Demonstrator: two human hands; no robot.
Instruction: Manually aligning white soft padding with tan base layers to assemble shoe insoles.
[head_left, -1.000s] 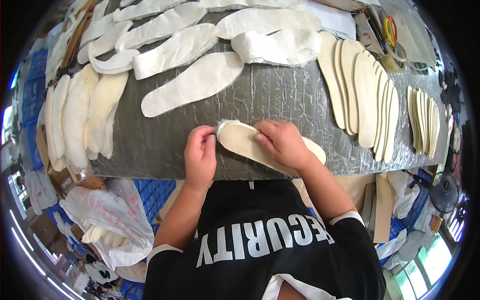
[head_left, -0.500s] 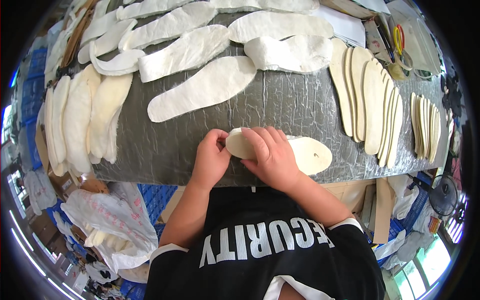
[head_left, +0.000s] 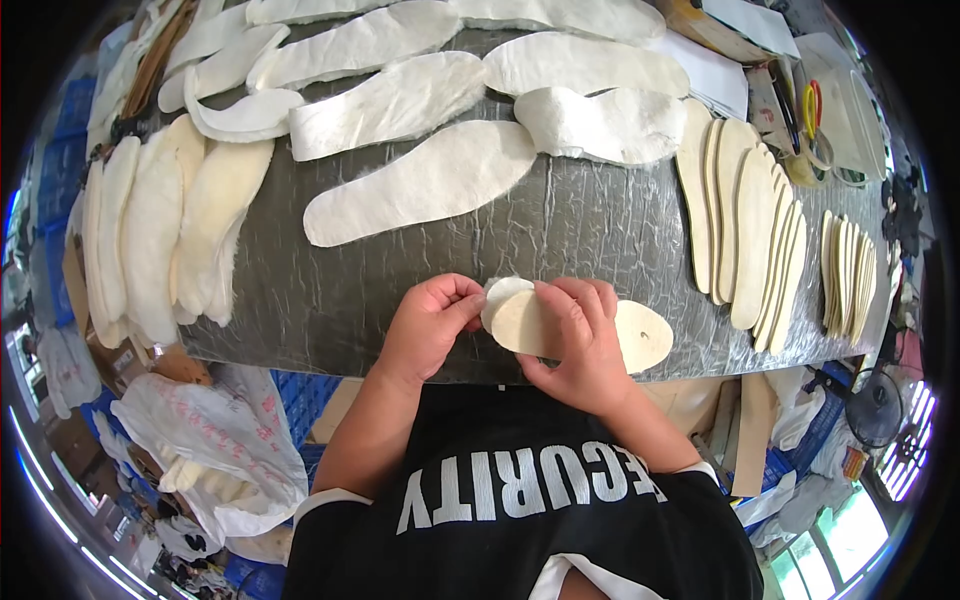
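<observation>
My right hand wraps round the middle of a flat cream insole, near the table's front edge. Its far right end, with a small dark mark, sticks out past my fingers. Beneath its left end shows the rounded tip of a white fleece insole. My left hand is closed, thumb and forefinger pinched at that white tip's edge. Just beyond my hands lies a long white fleece insole, flat on the dark table.
More white fleece insoles spread across the far side of the dark table. Cream fleece insoles stack at left; cream insoles and a smaller row stand at right. Scissors sit at far right. A plastic bag hangs below left.
Both hands and the insoles have shifted slightly right and nearer in the view. The white tip now shows beyond the cream insole's left end, and my left fingers have drawn toward its outer edge.
</observation>
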